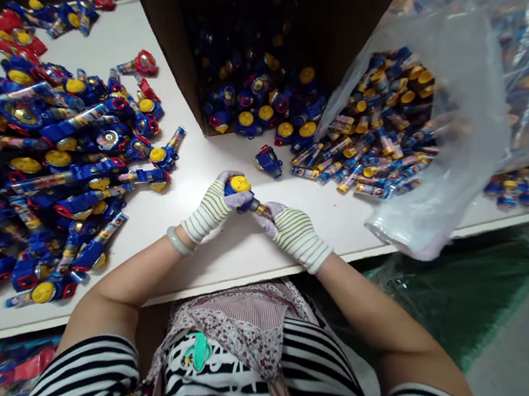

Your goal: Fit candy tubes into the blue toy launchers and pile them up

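In a striped glove, my left hand (pixel 215 204) is closed around a blue plastic toy with a round yellow cap (pixel 240 184). My right hand (pixel 292 230), gloved the same way, pinches a small printed tube (pixel 262 209) at the toy's lower right end. Tube and toy meet in line; my fingers partly cover the joint. Just beyond my hands, a single blue toy (pixel 268 161) lies on the white table (pixel 217 155). To the right, loose printed tubes with yellow ends (pixel 375 132) spill from a clear plastic bag (pixel 465 76).
A large heap of blue toys with tubes attached (pixel 57 145) covers the table's left side, with red ones (pixel 14 34) at the back. An open cardboard box (pixel 173 58) on its side holds more blue toys. The table's front edge (pixel 355 256) runs close to my body.
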Demonstrator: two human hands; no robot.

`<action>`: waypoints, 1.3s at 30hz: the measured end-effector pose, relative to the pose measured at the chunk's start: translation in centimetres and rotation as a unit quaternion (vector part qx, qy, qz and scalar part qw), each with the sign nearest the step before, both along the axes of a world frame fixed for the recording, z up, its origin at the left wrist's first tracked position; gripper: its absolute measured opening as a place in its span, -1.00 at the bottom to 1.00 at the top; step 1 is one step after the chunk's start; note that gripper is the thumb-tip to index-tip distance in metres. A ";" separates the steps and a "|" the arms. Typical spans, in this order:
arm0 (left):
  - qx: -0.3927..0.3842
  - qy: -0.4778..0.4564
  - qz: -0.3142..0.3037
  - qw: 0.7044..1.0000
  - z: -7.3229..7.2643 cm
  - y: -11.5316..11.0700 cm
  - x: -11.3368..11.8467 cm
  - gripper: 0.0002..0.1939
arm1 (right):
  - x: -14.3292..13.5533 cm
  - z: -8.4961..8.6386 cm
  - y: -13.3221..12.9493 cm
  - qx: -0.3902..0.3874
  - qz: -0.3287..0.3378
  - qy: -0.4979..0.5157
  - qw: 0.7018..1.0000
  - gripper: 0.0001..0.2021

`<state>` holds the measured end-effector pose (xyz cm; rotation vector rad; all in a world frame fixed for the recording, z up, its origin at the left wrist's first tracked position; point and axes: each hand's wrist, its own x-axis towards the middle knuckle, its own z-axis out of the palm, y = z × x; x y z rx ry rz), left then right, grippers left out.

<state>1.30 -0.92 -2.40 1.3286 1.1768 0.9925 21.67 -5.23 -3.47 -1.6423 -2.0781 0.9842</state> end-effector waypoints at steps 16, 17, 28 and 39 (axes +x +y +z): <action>0.012 -0.043 -0.065 0.997 0.6 0.0 -0.7 -0.41 | -0.4 0.2 -0.7 -0.212 -0.035 0.260 0.941 -0.49; 0.015 -0.073 -0.080 0.994 0.6 -0.1 -0.8 -0.38 | -0.5 0.0 -0.8 -0.292 -0.015 0.315 0.903 -0.47; -0.018 -0.015 -0.057 0.998 1.6 0.6 -2.2 -0.44 | -2.5 0.6 0.5 -0.167 -0.017 0.226 0.960 -0.50; 0.273 0.101 0.363 0.885 14.2 6.5 -25.2 -0.32 | 4.0 -2.2 4.0 -0.045 -0.058 0.199 0.977 -0.32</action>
